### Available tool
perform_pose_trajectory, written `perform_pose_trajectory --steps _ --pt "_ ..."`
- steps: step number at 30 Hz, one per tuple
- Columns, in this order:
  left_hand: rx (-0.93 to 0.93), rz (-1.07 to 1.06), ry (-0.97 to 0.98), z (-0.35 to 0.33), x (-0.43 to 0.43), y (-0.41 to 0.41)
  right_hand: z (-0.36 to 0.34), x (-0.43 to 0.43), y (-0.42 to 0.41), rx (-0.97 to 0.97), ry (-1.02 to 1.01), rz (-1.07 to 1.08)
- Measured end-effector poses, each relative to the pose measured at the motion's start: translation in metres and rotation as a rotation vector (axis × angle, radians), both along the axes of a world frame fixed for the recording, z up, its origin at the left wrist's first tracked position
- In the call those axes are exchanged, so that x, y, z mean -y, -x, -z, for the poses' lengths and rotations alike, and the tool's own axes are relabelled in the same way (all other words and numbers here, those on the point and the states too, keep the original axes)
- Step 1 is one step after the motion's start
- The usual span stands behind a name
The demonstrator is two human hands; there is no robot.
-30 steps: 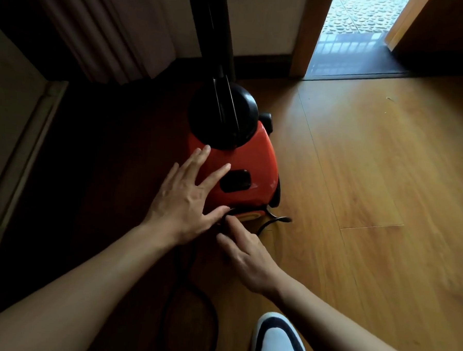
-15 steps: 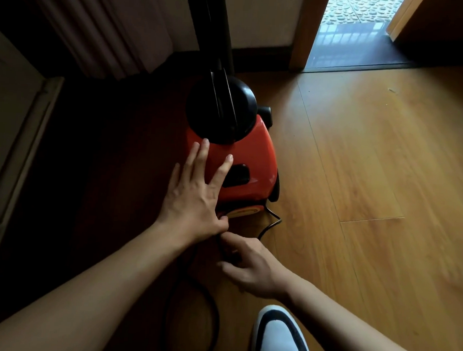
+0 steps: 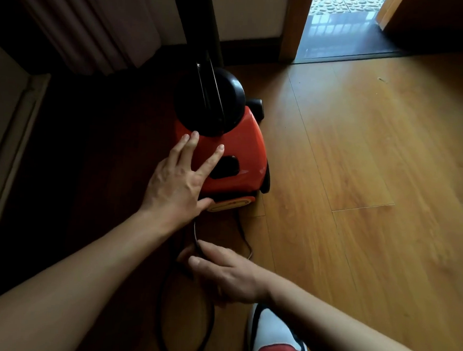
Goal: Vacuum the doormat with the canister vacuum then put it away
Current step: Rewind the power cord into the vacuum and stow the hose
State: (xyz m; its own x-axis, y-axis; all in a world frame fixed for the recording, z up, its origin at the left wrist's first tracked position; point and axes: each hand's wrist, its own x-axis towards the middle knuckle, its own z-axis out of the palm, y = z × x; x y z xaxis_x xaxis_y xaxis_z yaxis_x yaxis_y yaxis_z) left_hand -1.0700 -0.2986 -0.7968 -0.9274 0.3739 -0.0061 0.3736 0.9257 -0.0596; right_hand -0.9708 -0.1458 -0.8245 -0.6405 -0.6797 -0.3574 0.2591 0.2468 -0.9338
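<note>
A red canister vacuum (image 3: 242, 149) with a black round top and a black tube rising from it stands on the wooden floor. My left hand (image 3: 179, 178) lies flat on its red rear face, fingers straight and spread. A thin black power cord (image 3: 195, 235) comes out from under the vacuum's back. My right hand (image 3: 225, 274) pinches that cord on the floor a little behind the vacuum. More cord (image 3: 170, 306) loops on the floor below my hands. No doormat can be made out in the doorway.
An open doorway (image 3: 340, 25) with a dark threshold lies at the far right, with a wooden frame (image 3: 294, 25). A curtain (image 3: 80, 25) hangs at the far left. Pale furniture (image 3: 10, 126) borders the left side. My shoe (image 3: 275, 338) is near the bottom edge.
My right hand has drawn back from the vacuum's rear toward me, pulling the cord out along the floor. My left hand stays pressed on the vacuum, shifted slightly.
</note>
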Motion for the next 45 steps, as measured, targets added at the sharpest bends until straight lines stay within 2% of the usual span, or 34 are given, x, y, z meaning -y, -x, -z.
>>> perform_pose_trajectory --steps 2,4,9,14,18,23,26,30,35,37,39,43,45 --pt "-0.018 0.003 0.002 0.001 0.001 0.000 -0.001 0.011 -0.009 0.126 0.115 0.090" --pt "-0.038 0.012 0.015 0.003 0.002 0.001 0.000 0.016 -0.011 0.143 0.172 0.145" --pt "-0.020 0.061 0.011 0.006 0.011 0.002 0.015 0.023 -0.013 0.263 0.179 0.272" --pt "0.102 0.115 -0.060 0.008 0.024 0.003 0.022 0.024 -0.004 0.231 0.088 0.301" --pt "0.044 0.124 -0.039 0.013 0.027 0.004 0.021 0.034 0.010 0.278 -0.011 0.319" --pt "-0.037 0.117 -0.050 0.020 0.027 0.007 0.048 0.038 0.031 0.447 -0.169 0.388" --pt "-0.056 0.136 -0.096 0.024 0.031 0.010 0.068 0.015 0.038 0.624 -0.231 0.569" --pt "-0.071 0.154 -0.155 0.027 0.035 0.011 0.071 -0.030 0.049 0.672 -0.128 0.781" --pt "-0.064 0.156 -0.168 0.027 0.034 0.013 0.061 -0.069 0.068 0.706 -0.013 0.828" --pt "-0.062 0.154 -0.169 0.027 0.034 0.013 0.055 -0.074 0.072 0.670 0.018 0.788" --pt "-0.054 0.158 -0.163 0.025 0.033 0.013 0.047 -0.076 0.077 0.538 -0.046 0.718" --pt "0.011 0.174 -0.131 0.013 0.035 0.015 0.034 -0.085 0.084 0.010 -0.449 0.433" --pt "0.057 0.154 -0.199 0.003 0.036 0.016 0.034 -0.088 0.084 -0.185 -0.596 0.323"
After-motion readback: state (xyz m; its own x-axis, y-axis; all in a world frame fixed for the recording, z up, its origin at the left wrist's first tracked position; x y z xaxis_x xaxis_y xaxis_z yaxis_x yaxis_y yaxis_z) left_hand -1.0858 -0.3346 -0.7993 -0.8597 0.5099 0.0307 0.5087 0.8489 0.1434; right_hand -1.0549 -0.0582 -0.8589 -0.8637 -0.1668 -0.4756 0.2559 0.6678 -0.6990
